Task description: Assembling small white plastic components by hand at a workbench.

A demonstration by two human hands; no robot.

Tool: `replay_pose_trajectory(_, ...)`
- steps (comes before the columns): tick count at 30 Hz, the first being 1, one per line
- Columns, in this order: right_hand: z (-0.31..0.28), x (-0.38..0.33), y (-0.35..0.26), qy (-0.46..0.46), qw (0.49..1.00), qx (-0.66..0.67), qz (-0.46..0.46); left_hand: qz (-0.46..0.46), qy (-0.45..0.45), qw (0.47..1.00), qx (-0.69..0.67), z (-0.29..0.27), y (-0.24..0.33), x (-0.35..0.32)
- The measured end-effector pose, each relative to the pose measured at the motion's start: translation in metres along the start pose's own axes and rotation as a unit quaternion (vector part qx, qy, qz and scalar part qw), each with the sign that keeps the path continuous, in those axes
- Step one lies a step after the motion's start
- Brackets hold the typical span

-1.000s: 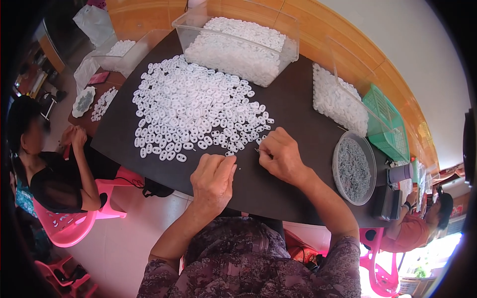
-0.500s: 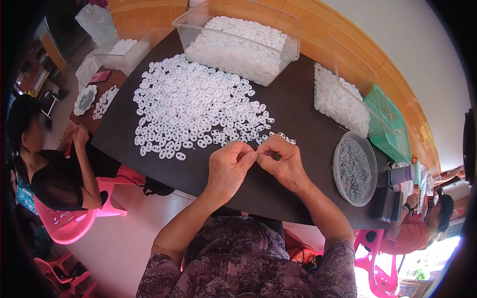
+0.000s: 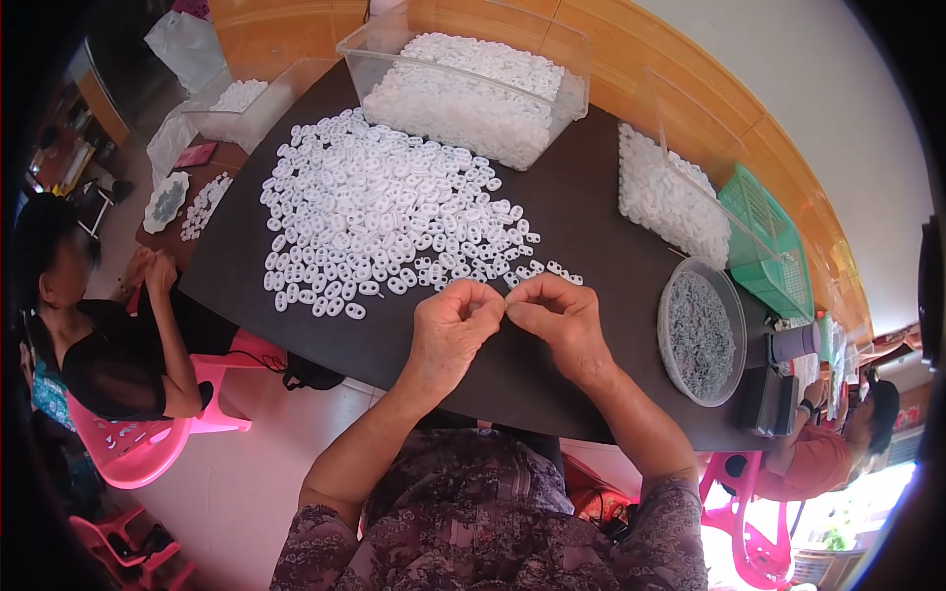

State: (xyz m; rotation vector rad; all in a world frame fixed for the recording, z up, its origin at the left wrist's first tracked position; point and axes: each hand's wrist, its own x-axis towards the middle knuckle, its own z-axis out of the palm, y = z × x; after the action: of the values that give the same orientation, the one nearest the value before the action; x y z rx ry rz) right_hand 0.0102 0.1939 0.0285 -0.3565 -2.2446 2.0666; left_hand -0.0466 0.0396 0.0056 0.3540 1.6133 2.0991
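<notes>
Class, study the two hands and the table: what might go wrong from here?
The left hand and right hand meet at the fingertips, largely hiding anything between them; a small piece might drop unnoticed. Loose white pieces lie just beyond, so a knuckle could scatter some. The round tub of grey parts stands beside the right forearm; a wide swing might knock it.

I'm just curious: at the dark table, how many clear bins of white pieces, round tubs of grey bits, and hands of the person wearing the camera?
Clear bins: 2
Round tub: 1
Left hand: 1
Right hand: 1
Total: 5
</notes>
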Motion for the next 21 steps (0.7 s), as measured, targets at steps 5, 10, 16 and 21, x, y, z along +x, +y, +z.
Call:
replay_pose_trajectory(5,0.008,-0.005,-0.003,-0.007,0.999,0.036,-0.033,-0.064,-0.008,0.997,-0.048,-0.001,0.006,0.001)
replay_pose_trajectory(10,0.008,-0.007,-0.008,-0.004,1.0,0.029,0.008,-0.027,0.014,0.998,-0.049,0.004,0.005,-0.001)
replay_pose_trajectory(16,0.007,-0.004,-0.006,0.001,0.996,0.065,0.055,0.061,0.044,0.997,0.02,0.008,-0.007,-0.002)
replay_pose_trajectory(21,0.007,-0.003,-0.002,0.018,0.995,0.066,0.069,0.1,0.058,0.99,0.078,0.008,-0.011,0.0)
